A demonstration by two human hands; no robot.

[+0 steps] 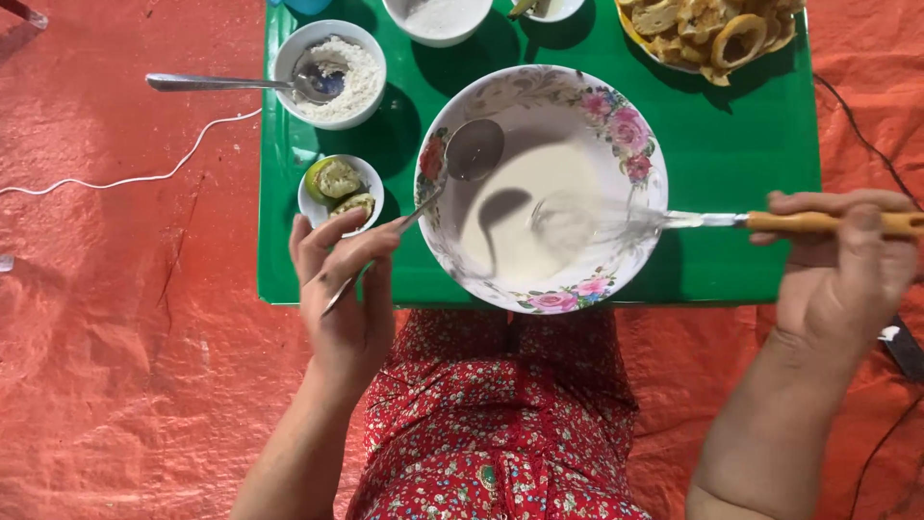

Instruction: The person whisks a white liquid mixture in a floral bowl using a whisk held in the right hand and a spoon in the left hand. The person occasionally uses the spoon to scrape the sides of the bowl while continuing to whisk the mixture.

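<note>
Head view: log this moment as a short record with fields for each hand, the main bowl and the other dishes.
left hand: holds a metal spoon raised over the floral bowl
right hand: grips the wooden handle of a whisk, wires in the batter
floral bowl: holds thin white batter
surface: green table on an orange mat
other dishes: flour bowl with spoon, small dish of lime halves, plate of fried pieces
</note>
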